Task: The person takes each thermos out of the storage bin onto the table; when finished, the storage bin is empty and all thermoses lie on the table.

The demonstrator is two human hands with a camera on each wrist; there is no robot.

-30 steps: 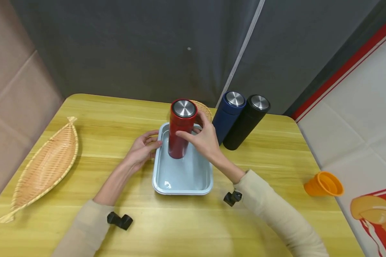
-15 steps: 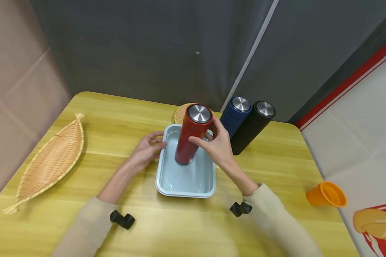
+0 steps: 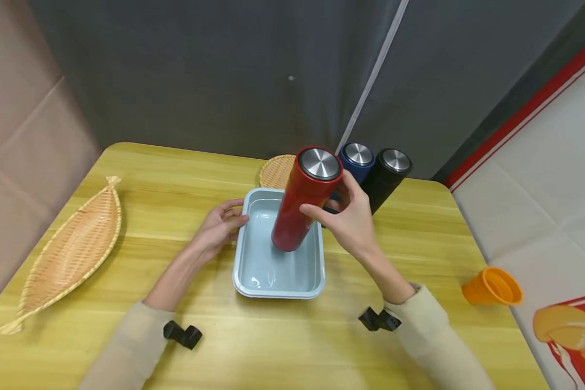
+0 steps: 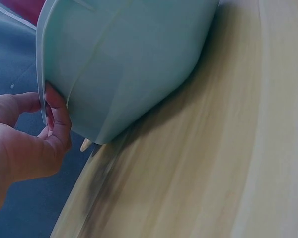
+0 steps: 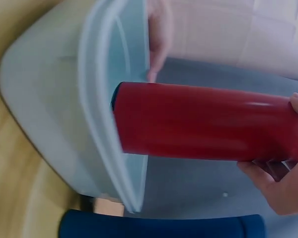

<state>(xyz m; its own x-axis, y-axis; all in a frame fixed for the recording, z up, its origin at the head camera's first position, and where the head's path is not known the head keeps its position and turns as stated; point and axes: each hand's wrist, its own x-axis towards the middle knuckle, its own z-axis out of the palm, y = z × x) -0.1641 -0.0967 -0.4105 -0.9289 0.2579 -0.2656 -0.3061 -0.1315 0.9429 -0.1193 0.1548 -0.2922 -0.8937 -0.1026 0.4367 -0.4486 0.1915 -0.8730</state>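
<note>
My right hand [image 3: 353, 222] grips a red thermos [image 3: 297, 216] with a shiny silver lid, fingers round its upper part. The thermos hangs over a light blue plastic tub [image 3: 278, 293], leaning a little to the right. In the right wrist view the dark base of the red thermos [image 5: 188, 121] sits about level with the tub's rim [image 5: 97, 84]. My left hand [image 3: 216, 230] is at the tub's left side. The left wrist view shows its thumb and fingers pinching the rim of the tub [image 4: 129, 64].
Behind my right hand stand a blue thermos [image 3: 358, 156] and a black thermos [image 3: 389, 176], side by side. A round woven piece [image 3: 276, 172] lies beyond the tub. At left is a leaf-shaped woven basket [image 3: 75, 249]; an orange cup [image 3: 492, 286] lies near the right edge.
The red thermos has risen out of the tub and shifted right in my right hand, now tilting rightward. My left hand stays on the rim. The head view has shifted slightly.
</note>
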